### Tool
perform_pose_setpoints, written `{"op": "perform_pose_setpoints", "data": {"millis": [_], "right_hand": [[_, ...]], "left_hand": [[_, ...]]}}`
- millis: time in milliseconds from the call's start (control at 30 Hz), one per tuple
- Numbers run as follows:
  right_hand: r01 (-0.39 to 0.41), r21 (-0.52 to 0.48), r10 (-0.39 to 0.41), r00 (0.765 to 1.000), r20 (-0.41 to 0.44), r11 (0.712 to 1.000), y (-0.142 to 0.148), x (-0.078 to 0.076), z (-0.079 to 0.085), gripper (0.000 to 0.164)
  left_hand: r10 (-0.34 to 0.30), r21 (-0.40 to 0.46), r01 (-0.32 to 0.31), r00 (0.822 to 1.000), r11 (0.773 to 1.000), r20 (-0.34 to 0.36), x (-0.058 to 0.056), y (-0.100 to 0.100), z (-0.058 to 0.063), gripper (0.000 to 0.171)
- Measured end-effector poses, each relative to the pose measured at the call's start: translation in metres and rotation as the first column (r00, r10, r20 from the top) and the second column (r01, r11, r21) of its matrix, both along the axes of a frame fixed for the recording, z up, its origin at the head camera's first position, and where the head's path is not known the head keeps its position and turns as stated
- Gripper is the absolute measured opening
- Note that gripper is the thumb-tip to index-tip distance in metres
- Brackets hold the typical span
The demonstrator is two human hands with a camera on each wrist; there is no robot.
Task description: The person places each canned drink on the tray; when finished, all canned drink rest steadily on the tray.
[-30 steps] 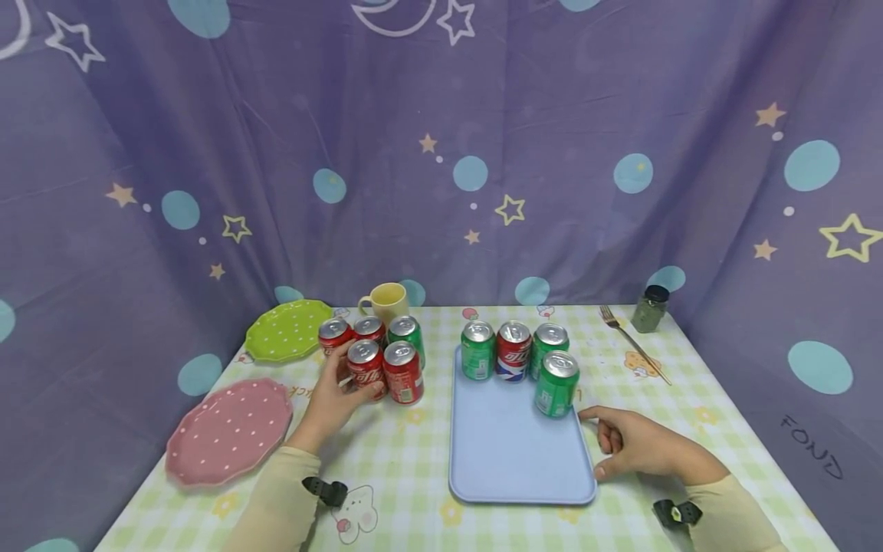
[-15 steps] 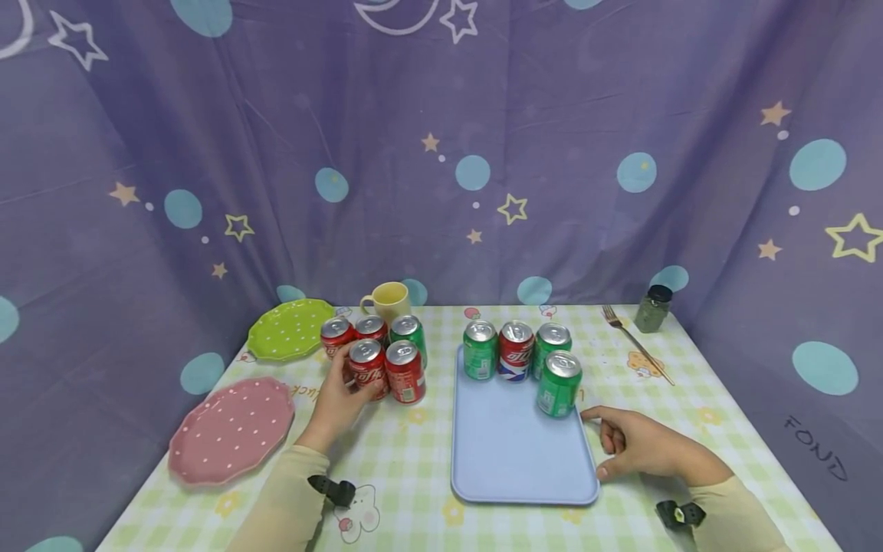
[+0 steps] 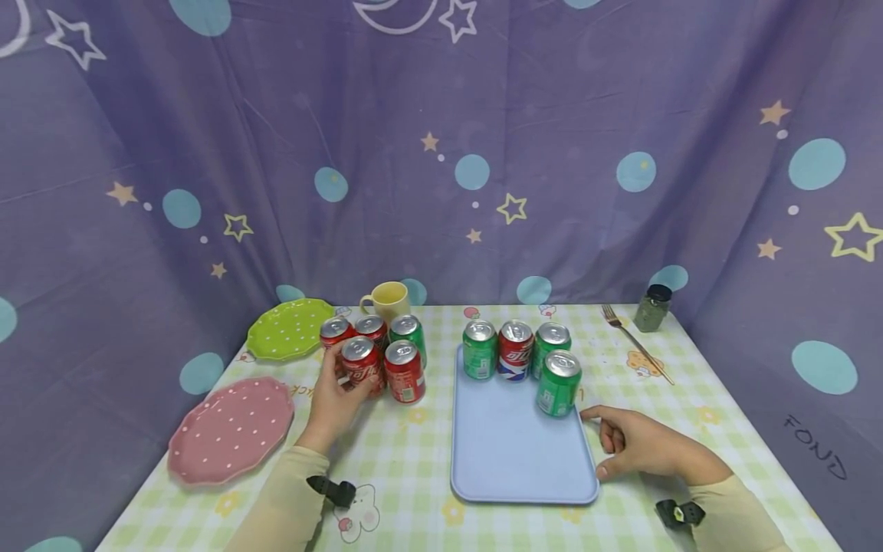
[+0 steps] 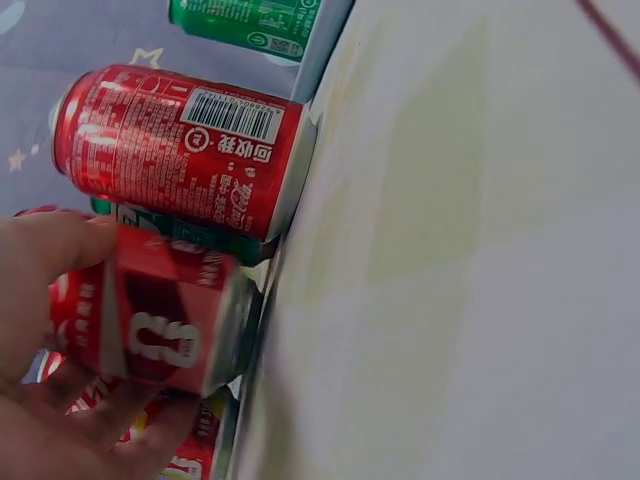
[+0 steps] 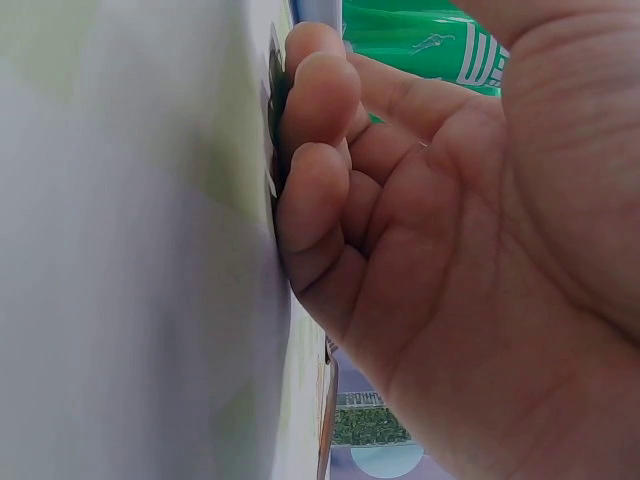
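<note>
My left hand [image 3: 338, 399] grips a red soda can [image 3: 362, 368], thumb on its near side and fingers round its left. In the left wrist view this red can [image 4: 165, 310] tilts a little, its base close to the tablecloth. Close on its right stands another red can [image 3: 405, 373]; two red cans and a green can [image 3: 407, 331] stand behind. My right hand [image 3: 641, 445] lies at the right edge of the blue tray [image 3: 520, 452], index fingertip and thumb at the rim, other fingers loosely curled. Between its fingers and palm in the right wrist view I see nothing held.
On the tray's far part stand several cans: green ones [image 3: 558, 385] and a red-and-blue one [image 3: 514, 353]. A pink plate [image 3: 231, 433] and a green plate [image 3: 290, 330] lie left. Behind stands a yellow mug [image 3: 389, 299]. A fork [image 3: 638, 345] and a dark-lidded jar [image 3: 651, 310] are at back right.
The red can in my left hand has shifted slightly up and left, away from the red can beside it, and now tilts. My right hand and the tray stay put.
</note>
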State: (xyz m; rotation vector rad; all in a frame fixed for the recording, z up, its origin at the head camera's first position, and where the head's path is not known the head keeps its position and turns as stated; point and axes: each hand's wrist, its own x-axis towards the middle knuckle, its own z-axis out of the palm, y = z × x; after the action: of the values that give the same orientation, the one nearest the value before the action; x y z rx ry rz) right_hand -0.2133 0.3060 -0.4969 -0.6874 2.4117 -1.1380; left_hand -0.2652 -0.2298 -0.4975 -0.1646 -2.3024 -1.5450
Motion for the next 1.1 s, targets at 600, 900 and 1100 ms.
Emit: {"op": "perform_pose_setpoints", "data": {"millis": [600,900,1100], "right_hand": [[0.006,0.006,-0.006,1.000,0.004,1.000,0.000,0.000,0.001,0.088],[0.008,0.003,-0.008,1.000,0.010,1.000,0.000,0.000,0.001,0.087],[0.013,0.004,-0.013,1.000,0.018,1.000,-0.001,-0.001,0.000,0.087]], "left_hand": [[0.144,0.150,-0.103,0.945,0.983,-0.294,0.028,0.024,0.056,0.078],[-0.034,0.104,0.071,0.946,0.992,-0.322,0.045,0.072,0.084,0.080],[-0.173,0.118,0.208,0.952,0.971,-0.254,0.033,0.102,0.066,0.079]]}}
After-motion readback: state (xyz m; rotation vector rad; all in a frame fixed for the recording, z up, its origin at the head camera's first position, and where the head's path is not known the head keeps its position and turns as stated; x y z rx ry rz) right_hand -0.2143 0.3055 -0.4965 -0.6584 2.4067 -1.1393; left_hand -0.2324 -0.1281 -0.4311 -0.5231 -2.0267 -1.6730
